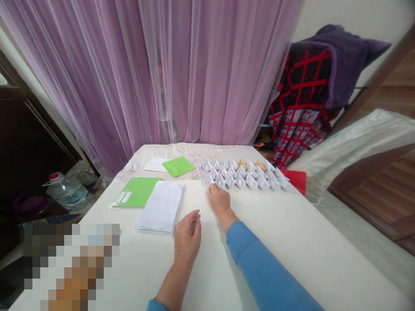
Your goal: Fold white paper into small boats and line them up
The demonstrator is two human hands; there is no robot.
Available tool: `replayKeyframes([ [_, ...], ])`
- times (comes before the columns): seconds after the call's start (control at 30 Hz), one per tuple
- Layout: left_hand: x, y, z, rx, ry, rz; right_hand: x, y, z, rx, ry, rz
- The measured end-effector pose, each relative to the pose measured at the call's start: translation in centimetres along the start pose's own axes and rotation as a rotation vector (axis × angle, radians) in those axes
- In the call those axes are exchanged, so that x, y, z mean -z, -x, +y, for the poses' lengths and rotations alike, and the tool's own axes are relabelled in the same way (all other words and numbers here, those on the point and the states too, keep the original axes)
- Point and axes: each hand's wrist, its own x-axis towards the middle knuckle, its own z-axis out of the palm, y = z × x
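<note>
With the right hand (219, 199) touching the end boat (208, 179), its grip unclear, a nudge could topple the close-packed boats (252, 181) rightward of it, while the empty, loosely open left hand (188, 236) could knock the paper (162, 204) beside it askew.

I had my right grip (220, 199) out farthest, back upward; my left grip (187, 236) sat nearer, fingers (192, 215) loosely curled.
</note>
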Motion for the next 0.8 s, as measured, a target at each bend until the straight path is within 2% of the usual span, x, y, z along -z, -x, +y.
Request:
replayKeyframes([
  [0.5,0.24,-0.17,-0.16,0.003,-0.013,-0.023,0.13,0.01,-0.16,0.067,0.021,0.002],
  [0.8,0.16,-0.09,-0.27,0.003,-0.017,-0.022,0.09,-0.06,-0.15,0.053,-0.001,0.005],
])
